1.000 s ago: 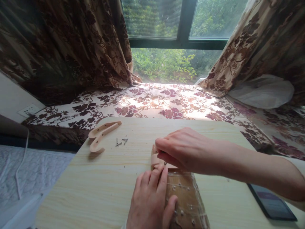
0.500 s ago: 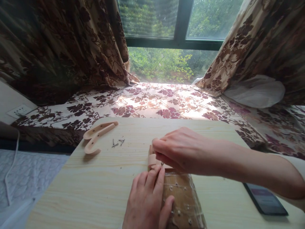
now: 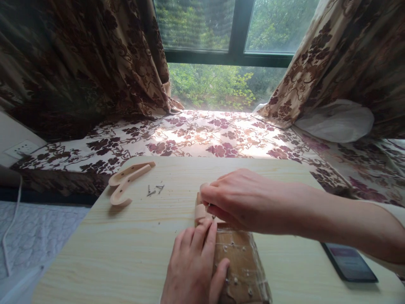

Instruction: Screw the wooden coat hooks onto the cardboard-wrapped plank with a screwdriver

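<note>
A pale wooden hook (image 3: 200,212) lies across the far end of a brown board (image 3: 238,257) wrapped in clear film. My left hand (image 3: 194,264) rests on the board's left side, its fingertips pressing the hook beside a screw (image 3: 213,217) and its thumb on the board. Over the hook, my right hand (image 3: 236,200) is closed in a fist; a small dark bit shows under its fingers, but what it grips is hidden. Two more wooden hooks (image 3: 125,185) and several loose screws (image 3: 152,193) lie farther left on the table.
The light wooden table (image 3: 104,249) stands against a ledge with a flowered cover (image 3: 196,135), below a window. A phone (image 3: 349,261) lies at the right, under my right forearm. Small holes and white specks mark the board. A white cord (image 3: 14,228) hangs at the left.
The view has shifted slightly. Both hands keep nearly the same places over the hook, and a little more of the dark bit shows beneath my right fingers.
</note>
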Demonstrator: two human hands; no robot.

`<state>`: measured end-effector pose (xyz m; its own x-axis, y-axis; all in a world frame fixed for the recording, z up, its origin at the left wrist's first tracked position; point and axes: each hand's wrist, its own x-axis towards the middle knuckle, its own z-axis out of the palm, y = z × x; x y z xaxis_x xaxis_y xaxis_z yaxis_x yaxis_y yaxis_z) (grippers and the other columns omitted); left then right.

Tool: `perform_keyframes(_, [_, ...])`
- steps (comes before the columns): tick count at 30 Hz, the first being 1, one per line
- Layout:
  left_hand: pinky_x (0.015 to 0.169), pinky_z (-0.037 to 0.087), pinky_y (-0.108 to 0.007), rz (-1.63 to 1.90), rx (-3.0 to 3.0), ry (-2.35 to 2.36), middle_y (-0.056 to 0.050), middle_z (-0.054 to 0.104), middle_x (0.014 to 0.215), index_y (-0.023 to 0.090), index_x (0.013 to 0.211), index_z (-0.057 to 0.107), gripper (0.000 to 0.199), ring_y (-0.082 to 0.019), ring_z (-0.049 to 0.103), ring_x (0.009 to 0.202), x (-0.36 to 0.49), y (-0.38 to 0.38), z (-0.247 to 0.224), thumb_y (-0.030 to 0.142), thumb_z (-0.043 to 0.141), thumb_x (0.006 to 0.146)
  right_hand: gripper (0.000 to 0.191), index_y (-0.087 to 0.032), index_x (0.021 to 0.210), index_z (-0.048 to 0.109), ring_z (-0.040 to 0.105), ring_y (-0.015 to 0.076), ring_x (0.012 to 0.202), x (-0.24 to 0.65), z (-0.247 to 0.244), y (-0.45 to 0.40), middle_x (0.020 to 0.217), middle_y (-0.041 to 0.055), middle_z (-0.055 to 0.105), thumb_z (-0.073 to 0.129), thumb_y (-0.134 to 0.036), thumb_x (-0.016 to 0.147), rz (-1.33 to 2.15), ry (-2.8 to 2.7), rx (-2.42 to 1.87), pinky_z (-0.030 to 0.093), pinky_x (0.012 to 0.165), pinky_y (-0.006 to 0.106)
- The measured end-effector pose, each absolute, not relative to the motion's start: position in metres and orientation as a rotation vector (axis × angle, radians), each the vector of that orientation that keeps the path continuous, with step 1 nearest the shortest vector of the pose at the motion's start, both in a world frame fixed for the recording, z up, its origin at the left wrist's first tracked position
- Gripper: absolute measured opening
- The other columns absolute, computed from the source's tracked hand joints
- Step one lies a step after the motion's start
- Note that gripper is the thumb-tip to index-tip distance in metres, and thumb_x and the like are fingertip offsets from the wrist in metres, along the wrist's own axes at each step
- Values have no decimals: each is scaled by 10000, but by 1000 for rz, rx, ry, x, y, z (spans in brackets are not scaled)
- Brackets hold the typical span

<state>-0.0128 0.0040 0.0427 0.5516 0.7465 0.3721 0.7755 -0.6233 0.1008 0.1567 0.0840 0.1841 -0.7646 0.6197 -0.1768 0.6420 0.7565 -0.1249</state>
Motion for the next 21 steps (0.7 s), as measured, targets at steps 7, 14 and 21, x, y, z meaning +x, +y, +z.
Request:
perform_keyframes(7, [870,456,-395,-630,-2684,-1298,-114,588,1230,108,1334,429,556,-257,546,1009,-11,5,44,303,561,829,236,-162,826,557,413,120,487,158,168,91,621,32,609,450,-340,939,-154,2886,1254,188,472,282])
perform_keyframes(14, [817,472,-383,-613,-2688,-1286,-110,621,1150,109,1272,498,517,-248,564,956,-7,6,51,250,581,781,204,-190,738,496,395,106,539,184,173,75,643,-7,567,454,-293,909,-217,2906,1392,230,516,266])
perform_keyframes(21, [811,470,-377,-615,-2669,-1244,-118,595,1189,107,1276,496,489,-246,551,976,-8,10,48,263,549,816,210,-203,741,458,381,114,559,199,163,69,644,-21,539,420,-304,921,-226,2922,1399,234,530,272])
